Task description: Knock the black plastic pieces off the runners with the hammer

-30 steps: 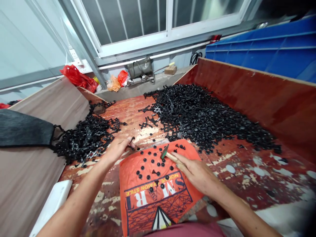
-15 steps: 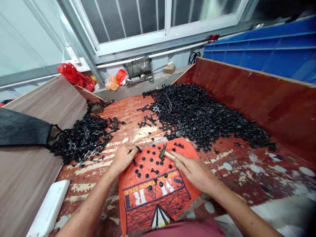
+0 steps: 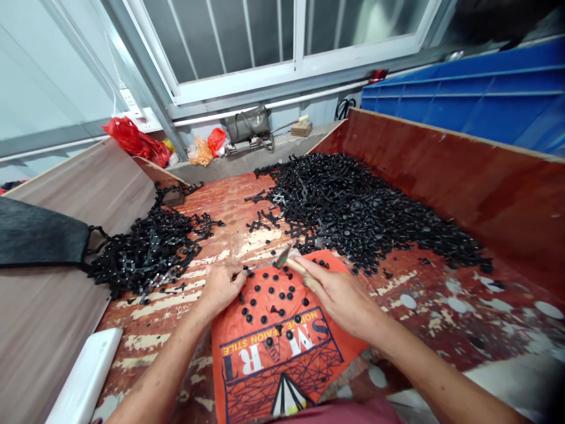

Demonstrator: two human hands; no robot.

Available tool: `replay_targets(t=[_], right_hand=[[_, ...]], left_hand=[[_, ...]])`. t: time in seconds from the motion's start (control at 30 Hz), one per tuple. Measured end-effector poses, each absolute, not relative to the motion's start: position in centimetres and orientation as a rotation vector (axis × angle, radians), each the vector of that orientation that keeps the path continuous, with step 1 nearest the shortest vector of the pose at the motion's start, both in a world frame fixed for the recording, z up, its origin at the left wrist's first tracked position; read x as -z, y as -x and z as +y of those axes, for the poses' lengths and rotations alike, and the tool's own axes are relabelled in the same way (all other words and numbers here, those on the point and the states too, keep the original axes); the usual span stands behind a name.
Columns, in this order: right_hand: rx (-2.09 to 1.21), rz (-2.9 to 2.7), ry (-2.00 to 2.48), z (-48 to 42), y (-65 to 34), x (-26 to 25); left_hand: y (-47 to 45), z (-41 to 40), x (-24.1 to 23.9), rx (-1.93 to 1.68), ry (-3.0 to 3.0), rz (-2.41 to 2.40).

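In the head view, my right hand (image 3: 342, 291) is closed round the wooden handle of a small hammer (image 3: 304, 272), whose green head points left above the orange cloth. My left hand (image 3: 223, 287) has its fingers pinched together at the cloth's upper left edge, on a small black part (image 3: 241, 298) that is mostly hidden by the fingers. Several black round-headed pegs (image 3: 263, 320) lie scattered over the orange printed cloth (image 3: 247, 391), between and below both hands.
A large heap of black parts (image 3: 344, 200) lies behind the cloth to the right. Linked black pieces (image 3: 150, 247) are piled at left by a wooden board (image 3: 30, 318). A white case (image 3: 86, 377) rests at lower left. A red-brown panel (image 3: 441, 171) borders the right side.
The hammer head has lifted and shifted left, toward my left hand, as my right hand tilted. My left hand has stayed nearly in place, still pinched.
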State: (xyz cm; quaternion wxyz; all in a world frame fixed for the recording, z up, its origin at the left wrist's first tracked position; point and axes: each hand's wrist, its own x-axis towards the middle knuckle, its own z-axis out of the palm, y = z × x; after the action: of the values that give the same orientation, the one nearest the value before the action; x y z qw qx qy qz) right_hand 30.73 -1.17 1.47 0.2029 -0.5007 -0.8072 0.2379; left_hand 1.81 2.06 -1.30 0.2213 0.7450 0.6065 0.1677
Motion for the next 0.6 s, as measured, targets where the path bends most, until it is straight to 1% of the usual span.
replay_targets(t=[0.13,0.27,0.43,0.6], right_hand=[[-0.556,-2.419,1.347,0.6,-27.7,-3.0],[-0.443,-2.441,1.341,1.3,-25.6,-2.7],[-0.425,-2.493,1.372,1.1,-25.0,-1.6],[-0.452,-2.426,1.363,1.1,-24.9,-1.9]], left_hand=[[-2.2,2.2,1.2,-0.475,-2.091,1.665],[-2.3,2.4,1.3,-0.506,-2.095,1.659],[-2.0,2.3,1.7,-0.519,-2.057,1.649],[-1.9,2.2,2.0,-0.528,-2.008,1.670]])
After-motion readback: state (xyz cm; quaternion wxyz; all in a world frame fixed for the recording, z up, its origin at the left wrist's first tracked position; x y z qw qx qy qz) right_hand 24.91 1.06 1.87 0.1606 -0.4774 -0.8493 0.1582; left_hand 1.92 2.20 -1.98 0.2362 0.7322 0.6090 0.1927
